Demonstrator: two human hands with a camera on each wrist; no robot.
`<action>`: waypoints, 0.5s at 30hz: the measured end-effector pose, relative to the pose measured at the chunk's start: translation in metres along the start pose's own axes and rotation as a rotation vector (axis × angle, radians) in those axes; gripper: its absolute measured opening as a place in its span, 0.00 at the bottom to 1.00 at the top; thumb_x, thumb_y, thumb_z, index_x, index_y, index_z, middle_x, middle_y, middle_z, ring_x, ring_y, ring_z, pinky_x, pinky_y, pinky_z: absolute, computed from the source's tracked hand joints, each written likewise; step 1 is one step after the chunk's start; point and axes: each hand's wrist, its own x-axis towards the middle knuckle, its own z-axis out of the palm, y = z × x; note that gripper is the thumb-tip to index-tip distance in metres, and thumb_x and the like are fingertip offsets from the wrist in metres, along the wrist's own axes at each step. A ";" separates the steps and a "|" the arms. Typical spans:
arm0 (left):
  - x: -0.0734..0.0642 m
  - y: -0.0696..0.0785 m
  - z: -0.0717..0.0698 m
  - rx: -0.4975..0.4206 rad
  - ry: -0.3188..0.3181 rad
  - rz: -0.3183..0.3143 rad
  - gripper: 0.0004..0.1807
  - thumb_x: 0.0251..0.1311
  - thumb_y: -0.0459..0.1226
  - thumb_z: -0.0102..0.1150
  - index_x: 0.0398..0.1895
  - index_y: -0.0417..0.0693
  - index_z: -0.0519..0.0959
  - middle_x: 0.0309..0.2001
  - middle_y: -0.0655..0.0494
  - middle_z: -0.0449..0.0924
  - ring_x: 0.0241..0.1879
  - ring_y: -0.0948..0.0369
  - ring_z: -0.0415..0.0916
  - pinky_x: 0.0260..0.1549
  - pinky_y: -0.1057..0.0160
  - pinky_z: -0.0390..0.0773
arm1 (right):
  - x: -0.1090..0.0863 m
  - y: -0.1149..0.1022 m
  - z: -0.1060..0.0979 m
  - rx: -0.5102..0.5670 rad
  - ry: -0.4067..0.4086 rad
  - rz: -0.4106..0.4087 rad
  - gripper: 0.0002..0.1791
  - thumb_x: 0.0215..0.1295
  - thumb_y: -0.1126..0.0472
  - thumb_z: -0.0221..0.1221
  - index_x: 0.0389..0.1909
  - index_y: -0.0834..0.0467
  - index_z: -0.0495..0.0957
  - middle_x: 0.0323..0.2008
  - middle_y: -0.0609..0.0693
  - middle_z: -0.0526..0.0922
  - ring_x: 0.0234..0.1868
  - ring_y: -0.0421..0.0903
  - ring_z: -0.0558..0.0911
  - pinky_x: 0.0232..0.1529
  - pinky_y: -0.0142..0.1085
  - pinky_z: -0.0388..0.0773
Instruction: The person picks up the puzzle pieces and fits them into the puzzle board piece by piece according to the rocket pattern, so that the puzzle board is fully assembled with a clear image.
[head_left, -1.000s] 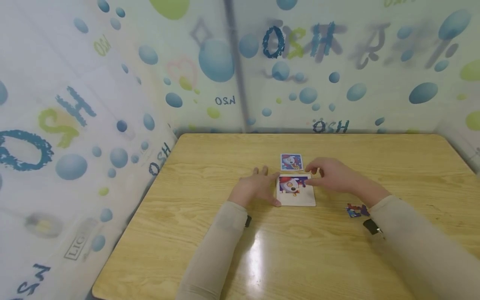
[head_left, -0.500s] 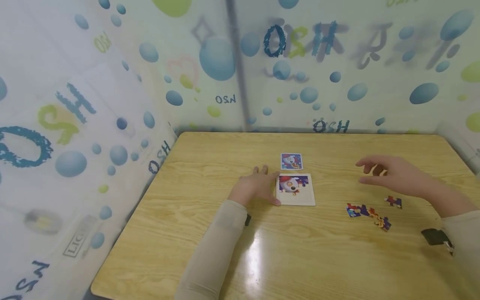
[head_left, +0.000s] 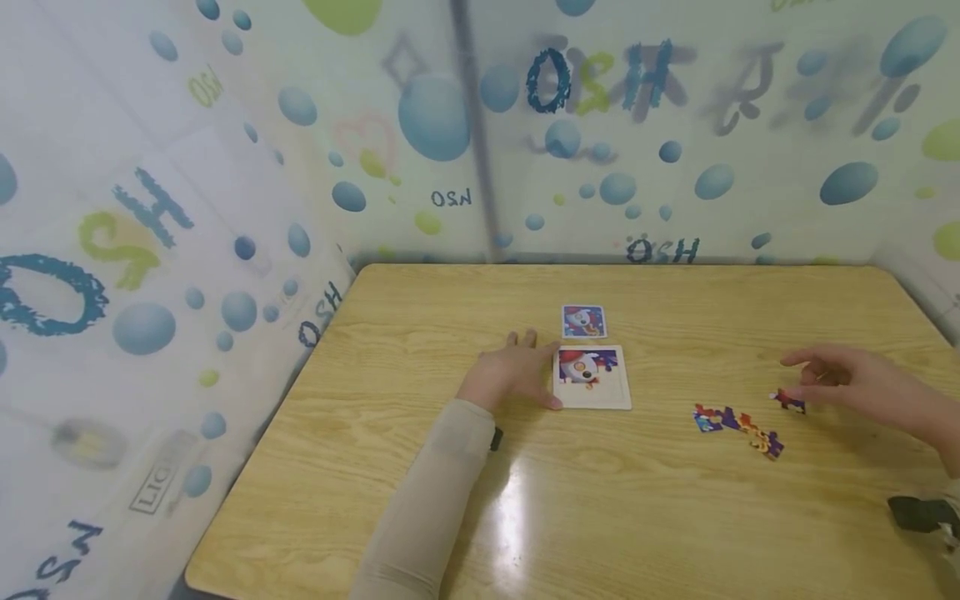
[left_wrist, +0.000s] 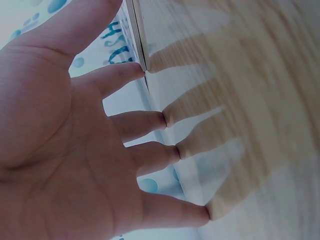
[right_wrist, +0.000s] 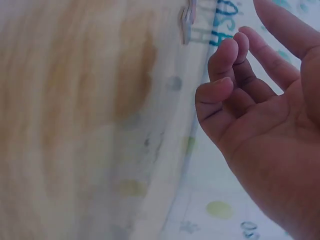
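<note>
My left hand (head_left: 513, 372) rests its straight fingertips on the table, thumb and index finger at the left edge of a square puzzle board (head_left: 607, 398). Part of a white-faced character picture fills the board's upper left; its lower and right parts are bare. In the left wrist view the palm (left_wrist: 65, 145) is spread. Over at the right, my right hand (head_left: 855, 385) hovers by a lone dark red and purple puzzle piece (head_left: 787, 402), thumb beside it. The right wrist view has the hand (right_wrist: 265, 110) with nothing between thumb and loosely bent fingers.
Several loose puzzle pieces (head_left: 723, 418) lie in a row right of the board. Behind the board is a small picture card (head_left: 583, 322) with the same character. The wooden table (head_left: 615, 517) meets bubble-patterned walls (head_left: 420, 208) at back and left.
My right hand has left the puzzle board and moved right, then lowered toward the lone puzzle piece. The left hand has stayed at the board's edge.
</note>
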 end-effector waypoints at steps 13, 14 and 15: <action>-0.004 -0.001 -0.002 -0.004 -0.003 -0.005 0.59 0.56 0.65 0.73 0.87 0.75 0.49 0.89 0.51 0.35 0.88 0.42 0.32 0.76 0.19 0.46 | -0.004 0.030 0.006 0.050 -0.050 0.058 0.34 0.70 0.53 0.70 0.66 0.72 0.74 0.43 0.50 0.79 0.34 0.31 0.71 0.32 0.29 0.75; -0.004 -0.001 -0.003 -0.005 -0.004 -0.005 0.59 0.56 0.65 0.73 0.87 0.75 0.49 0.89 0.51 0.35 0.88 0.42 0.32 0.76 0.19 0.46 | -0.003 0.030 0.007 0.040 -0.052 0.055 0.34 0.70 0.52 0.71 0.65 0.72 0.75 0.42 0.49 0.78 0.34 0.31 0.70 0.32 0.29 0.74; -0.004 -0.001 -0.003 -0.003 -0.006 -0.005 0.59 0.56 0.65 0.73 0.87 0.75 0.49 0.89 0.51 0.35 0.88 0.42 0.32 0.76 0.19 0.46 | -0.003 0.031 0.008 0.035 -0.054 0.051 0.34 0.69 0.51 0.71 0.65 0.71 0.75 0.41 0.49 0.77 0.34 0.32 0.69 0.32 0.28 0.72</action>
